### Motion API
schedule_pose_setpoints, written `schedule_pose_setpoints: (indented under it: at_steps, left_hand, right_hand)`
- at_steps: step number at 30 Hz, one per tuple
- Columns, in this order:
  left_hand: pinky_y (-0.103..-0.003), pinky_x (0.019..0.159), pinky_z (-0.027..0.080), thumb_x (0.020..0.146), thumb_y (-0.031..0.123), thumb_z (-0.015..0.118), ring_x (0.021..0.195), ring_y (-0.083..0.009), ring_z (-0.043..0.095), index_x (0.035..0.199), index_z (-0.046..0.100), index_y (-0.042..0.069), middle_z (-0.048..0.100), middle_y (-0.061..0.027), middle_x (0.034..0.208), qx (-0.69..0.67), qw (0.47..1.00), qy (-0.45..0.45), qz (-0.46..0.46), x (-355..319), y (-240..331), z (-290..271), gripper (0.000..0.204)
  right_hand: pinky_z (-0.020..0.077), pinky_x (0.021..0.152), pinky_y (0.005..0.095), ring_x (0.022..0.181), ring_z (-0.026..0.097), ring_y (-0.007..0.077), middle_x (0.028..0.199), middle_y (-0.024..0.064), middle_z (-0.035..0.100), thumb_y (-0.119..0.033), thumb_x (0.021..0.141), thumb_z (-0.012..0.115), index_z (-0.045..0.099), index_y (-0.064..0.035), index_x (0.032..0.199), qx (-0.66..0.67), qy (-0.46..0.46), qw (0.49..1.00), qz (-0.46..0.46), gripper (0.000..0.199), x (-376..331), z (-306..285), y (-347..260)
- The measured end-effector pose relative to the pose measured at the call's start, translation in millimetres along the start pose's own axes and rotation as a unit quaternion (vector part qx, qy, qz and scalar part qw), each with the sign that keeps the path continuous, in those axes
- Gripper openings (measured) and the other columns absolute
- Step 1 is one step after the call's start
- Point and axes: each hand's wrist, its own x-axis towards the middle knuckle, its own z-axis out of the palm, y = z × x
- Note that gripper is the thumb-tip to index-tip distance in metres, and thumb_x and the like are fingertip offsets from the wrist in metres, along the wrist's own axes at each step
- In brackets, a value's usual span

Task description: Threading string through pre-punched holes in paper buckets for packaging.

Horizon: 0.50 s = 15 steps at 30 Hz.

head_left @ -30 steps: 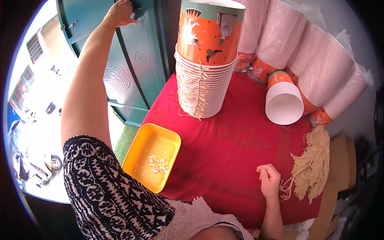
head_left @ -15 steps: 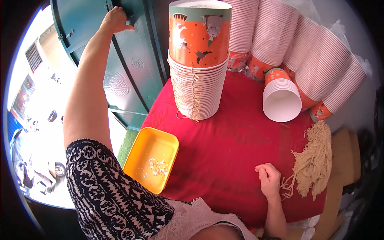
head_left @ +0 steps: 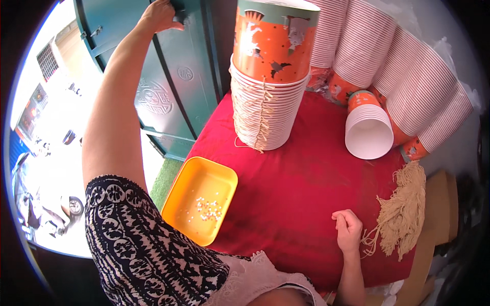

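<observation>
My left hand [head_left: 161, 16] reaches up to the green metal door [head_left: 191, 102] at the upper left. Its fingers curl at the door's edge, the thumb sticks out, and the fingertips are partly cut off. My right hand [head_left: 348, 227] rests on the red cloth [head_left: 301, 204] in a loose fist, with nothing showing in it. Beside it lies a bundle of beige strings [head_left: 403, 214]. A tall stack of paper buckets [head_left: 265, 107] stands nearest the door, the top one orange and green, with beige string along the white rims below.
A yellow tray [head_left: 186, 214] with small pale beads or bits sits at the table's left edge. Several wrapped bucket stacks [head_left: 365, 46] lean at the back right, with a short stack [head_left: 368, 133] lying on its side before them. Cardboard [head_left: 443, 209] stands at the right. Outside, a motorbike [head_left: 56, 211] shows.
The view has turned a little, so the table and its things sit farther right in the picture. My left hand stays at the door, and my right fist stays beside the strings.
</observation>
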Motion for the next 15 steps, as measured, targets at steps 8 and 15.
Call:
schedule_pose_setpoints:
  at_steps: [8,15]
  left_hand:
    - [-0.044,0.115,0.025,0.08,0.066,0.059,0.129,-0.0279,0.046,0.113,0.071,0.003,0.065,-0.0092,0.119,-0.051,0.997,-0.033,-0.056,6.0,29.0,-26.1,0.072]
    - [-0.047,0.123,0.013,0.086,0.04,0.061,0.147,-0.0262,0.031,0.117,0.071,0.012,0.061,-0.0039,0.135,0.061,0.996,-0.041,-0.051,5.2,-24.6,10.4,0.043]
  right_hand:
    - [0.0533,0.073,0.0313,0.08,0.066,0.0194,0.086,0.0125,0.068,0.0,0.094,0.056,0.067,0.0064,0.092,-0.016,0.002,1.0,-0.009,0.013,-2.6,-4.3,0.5]
    - [0.0531,0.072,0.0309,0.08,0.066,0.0198,0.087,0.0124,0.068,0.0,0.094,0.056,0.067,0.0066,0.092,-0.014,-0.018,1.0,-0.016,0.013,-2.9,-2.8,-5.8]
